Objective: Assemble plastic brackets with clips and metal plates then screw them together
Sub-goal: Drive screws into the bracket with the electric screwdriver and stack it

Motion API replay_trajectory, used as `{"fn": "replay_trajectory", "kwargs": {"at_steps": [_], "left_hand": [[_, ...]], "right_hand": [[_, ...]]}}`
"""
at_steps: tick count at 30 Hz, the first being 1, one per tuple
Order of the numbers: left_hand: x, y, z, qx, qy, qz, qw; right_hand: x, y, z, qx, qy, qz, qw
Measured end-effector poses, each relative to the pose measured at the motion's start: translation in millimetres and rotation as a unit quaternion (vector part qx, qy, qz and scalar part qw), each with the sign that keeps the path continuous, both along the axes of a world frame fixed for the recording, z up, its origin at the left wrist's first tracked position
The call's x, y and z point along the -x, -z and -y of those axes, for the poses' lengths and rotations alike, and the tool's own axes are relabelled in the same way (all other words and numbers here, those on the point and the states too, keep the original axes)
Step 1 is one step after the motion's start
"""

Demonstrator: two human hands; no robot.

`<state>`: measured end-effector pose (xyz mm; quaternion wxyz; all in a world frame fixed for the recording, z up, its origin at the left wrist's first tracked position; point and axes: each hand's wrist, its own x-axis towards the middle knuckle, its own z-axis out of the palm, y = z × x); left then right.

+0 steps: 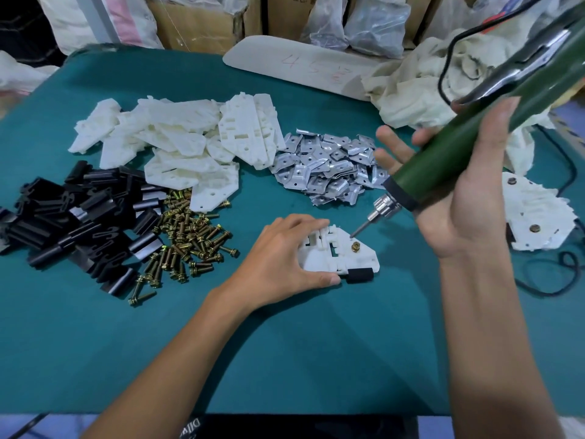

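Note:
A white plastic bracket lies flat on the teal table, with a black clip at its lower right edge and a brass screw standing in its hole. My left hand presses on the bracket's left side, thumb and fingers around its edges. My right hand grips a green electric screwdriver, tilted, with its bit tip just above and left of the screw head.
Piles sit behind: white brackets, metal plates, black clips, brass screws. Finished brackets are stacked at the right beside a black cord. Crumpled cloth and boxes line the far edge.

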<state>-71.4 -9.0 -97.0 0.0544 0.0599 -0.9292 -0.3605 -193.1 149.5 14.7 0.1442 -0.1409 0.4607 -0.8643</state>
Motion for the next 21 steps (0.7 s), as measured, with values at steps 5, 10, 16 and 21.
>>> {"fn": "replay_trajectory", "kwargs": {"at_steps": [5,10,16,21], "left_hand": [[0.5,1.0,1.1,0.0,0.004,-0.002,1.0],[1.5,2.5,1.7,-0.005,0.003,-0.005,1.0],[1.8,2.9,1.5,-0.006,0.005,-0.013,1.0],[1.2,2.6,1.0,-0.01,0.002,-0.015,1.0]], "right_hand": [[4.0,0.1,4.2,-0.037,0.066,-0.033,0.997],[8.6,4.2,11.4,-0.078,0.096,-0.094,0.988],[6.0,17.0,19.2,-0.093,0.088,-0.113,0.985],[4.4,21.1,19.5,-0.117,0.086,-0.136,0.98]]}}
